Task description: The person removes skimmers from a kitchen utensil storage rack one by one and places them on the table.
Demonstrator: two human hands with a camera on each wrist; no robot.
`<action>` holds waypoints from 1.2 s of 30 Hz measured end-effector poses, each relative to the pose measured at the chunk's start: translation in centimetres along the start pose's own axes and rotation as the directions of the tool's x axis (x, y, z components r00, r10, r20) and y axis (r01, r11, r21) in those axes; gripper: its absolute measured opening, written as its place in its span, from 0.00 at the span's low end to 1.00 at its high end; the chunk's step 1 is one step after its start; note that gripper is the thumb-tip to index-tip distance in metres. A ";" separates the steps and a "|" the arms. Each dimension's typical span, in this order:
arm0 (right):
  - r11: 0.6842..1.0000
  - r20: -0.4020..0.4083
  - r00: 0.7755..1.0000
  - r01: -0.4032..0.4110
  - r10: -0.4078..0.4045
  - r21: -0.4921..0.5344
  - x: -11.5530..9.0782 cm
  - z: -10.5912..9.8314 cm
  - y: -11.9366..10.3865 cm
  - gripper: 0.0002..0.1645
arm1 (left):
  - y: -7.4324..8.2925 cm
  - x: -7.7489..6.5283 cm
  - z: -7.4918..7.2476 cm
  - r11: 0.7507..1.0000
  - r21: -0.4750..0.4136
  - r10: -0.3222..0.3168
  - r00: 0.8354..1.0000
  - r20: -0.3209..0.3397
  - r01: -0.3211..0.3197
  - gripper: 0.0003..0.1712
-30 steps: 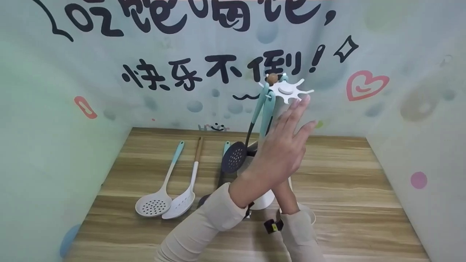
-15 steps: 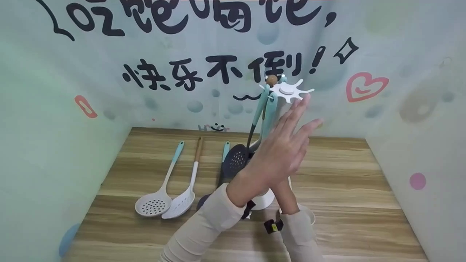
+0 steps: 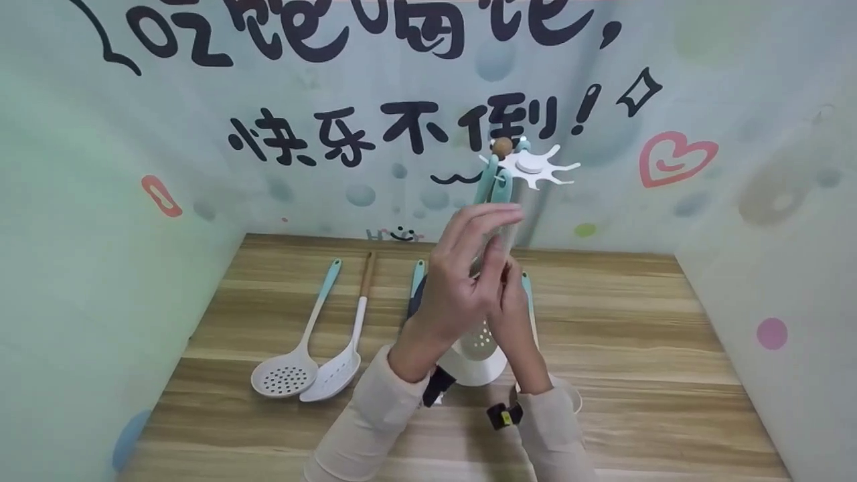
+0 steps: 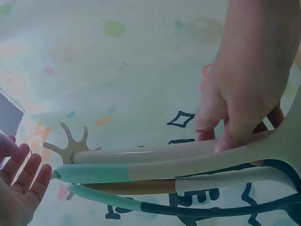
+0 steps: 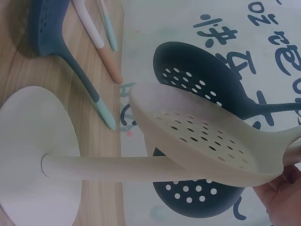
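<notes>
Pale walls [image 3: 73, 268] with dark lettering surround a wood-grain table [image 3: 636, 335]. From the head, I see the white stand [image 3: 475, 371] upright on the table, utensils hanging from its spiky top [image 3: 532, 167]. The right hand [image 3: 511, 308] is on its pole; just beside it, the left hand [image 3: 455, 274] is raised by the handles, fingers long and loosely bent. Left of them lie a white skimmer [image 3: 284, 378] and a turner [image 3: 338, 371], heads together.

From the left wrist, the left hand's fingers are relaxed and apart, right by the tip of a turquoise handle [image 4: 91, 173]; I cannot tell whether they touch it. The right hand's thumb and fingers clasp the pole [image 4: 164, 153].

From the right wrist, a pale skimmer [image 5: 244, 136] hangs before the pole, with two dark skimmers [image 5: 202, 63] beyond. Part of the right hand shows at the pale one's neck. Nearer the stand's round base, a blue utensil [image 5: 70, 61] lies on the table.
</notes>
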State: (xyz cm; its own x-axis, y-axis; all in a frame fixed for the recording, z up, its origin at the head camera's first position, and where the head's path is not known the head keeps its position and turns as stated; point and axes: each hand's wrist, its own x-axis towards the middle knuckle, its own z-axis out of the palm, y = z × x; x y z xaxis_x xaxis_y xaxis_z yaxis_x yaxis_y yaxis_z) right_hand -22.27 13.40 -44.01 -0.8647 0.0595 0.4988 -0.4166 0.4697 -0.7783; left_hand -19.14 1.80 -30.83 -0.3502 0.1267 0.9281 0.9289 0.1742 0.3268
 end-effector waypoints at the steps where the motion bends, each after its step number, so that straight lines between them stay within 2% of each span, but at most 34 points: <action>1: 1.000 0.001 1.000 0.010 -0.010 -0.001 0.0 0.0 0.0 0.22 | -0.3 -0.3 0.0 0.999 -0.007 -0.032 0.999 -0.018 0.032 0.16; 3: 1.000 0.003 1.000 0.020 -0.020 0.001 0.0 0.0 0.0 0.22 | -0.8 -0.8 0.0 0.994 -0.031 -0.108 0.993 -0.048 0.106 0.17; 5: 0.999 0.005 0.999 0.042 -0.042 -0.004 0.0 0.1 0.0 0.22 | -1.3 -1.4 0.0 0.980 -0.061 -0.193 0.980 -0.057 0.190 0.18; 8: 0.998 0.010 0.998 0.057 -0.057 0.009 0.0 0.1 0.0 0.22 | -1.9 -2.5 0.2 0.945 -0.095 -0.317 0.947 -0.040 0.313 0.21; 11: 0.998 0.010 0.998 0.066 -0.067 0.009 0.0 0.1 0.0 0.23 | -2.4 -3.4 0.4 0.904 -0.116 -0.415 0.910 0.001 0.412 0.25; 14: 0.997 0.005 0.997 0.079 -0.079 0.001 0.1 0.1 0.0 0.24 | -2.9 -4.4 0.7 0.867 -0.111 -0.483 0.874 0.045 0.485 0.27; 18: 0.996 -0.011 0.996 0.090 -0.091 -0.006 0.1 0.1 0.1 0.23 | -3.5 -5.2 1.0 0.834 -0.070 -0.541 0.836 0.095 0.548 0.29; 22: 0.996 -0.015 0.996 0.087 -0.087 -0.007 0.2 0.1 0.2 0.22 | -4.1 -5.7 1.2 0.805 -0.029 -0.585 0.801 0.124 0.593 0.25; 24: 0.997 -0.011 0.997 0.082 -0.082 -0.007 0.1 0.1 0.2 0.22 | -4.2 -5.8 1.2 0.796 -0.021 -0.598 0.791 0.129 0.605 0.21; 27: 0.997 -0.007 0.997 0.074 -0.074 -0.004 0.1 0.1 0.1 0.23 | -4.5 -6.0 1.3 0.791 -0.031 -0.602 0.786 0.139 0.611 0.18; 36: 0.997 -0.008 0.997 0.074 -0.074 -0.001 0.1 0.1 0.2 0.21 | -4.6 -6.3 1.6 0.797 -0.039 -0.592 0.793 0.141 0.602 0.16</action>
State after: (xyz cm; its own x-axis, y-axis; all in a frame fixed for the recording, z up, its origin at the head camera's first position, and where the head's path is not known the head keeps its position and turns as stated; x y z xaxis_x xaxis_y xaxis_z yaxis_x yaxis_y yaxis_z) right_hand -22.46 13.43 -44.12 -0.8293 0.0319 0.5578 -0.4790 0.4734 -0.7392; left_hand -21.45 1.75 -38.45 -0.8448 0.1355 0.5176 0.5346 0.1767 0.8264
